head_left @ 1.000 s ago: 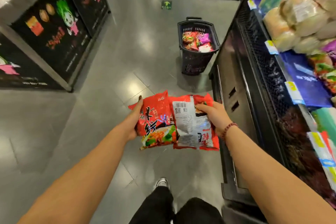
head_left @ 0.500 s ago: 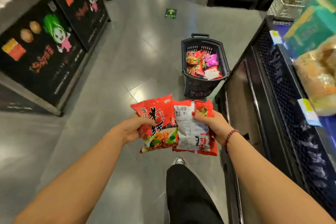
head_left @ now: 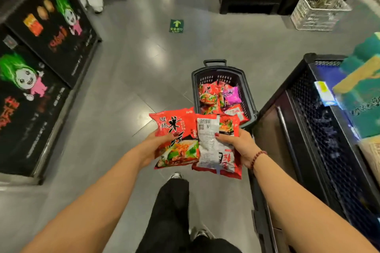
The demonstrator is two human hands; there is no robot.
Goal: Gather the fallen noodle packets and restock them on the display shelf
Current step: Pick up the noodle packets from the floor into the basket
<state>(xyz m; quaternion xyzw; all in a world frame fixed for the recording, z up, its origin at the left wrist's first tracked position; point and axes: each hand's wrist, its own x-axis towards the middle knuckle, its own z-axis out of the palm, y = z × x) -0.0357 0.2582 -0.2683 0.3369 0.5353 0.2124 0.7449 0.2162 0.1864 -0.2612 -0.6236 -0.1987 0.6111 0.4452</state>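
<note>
Left grip (head_left: 153, 147) held red packet (head_left: 176, 127), front up; right grip (head_left: 241, 146) held second packet (head_left: 211, 150), back up, edges touching. Basket (head_left: 218, 69) with packets (head_left: 218, 96) stood on floor (head_left: 144, 57) beside shelf (head_left: 308, 129).

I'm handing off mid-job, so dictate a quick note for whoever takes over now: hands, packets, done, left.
Left hand grips a red noodle packet, front up.
Right hand grips a second packet, back up.
More packets lie in the black basket on the floor beside the display shelf.
Done: no packet shows loose on the floor.
Left: shelve the two held, then the basket's.
</note>
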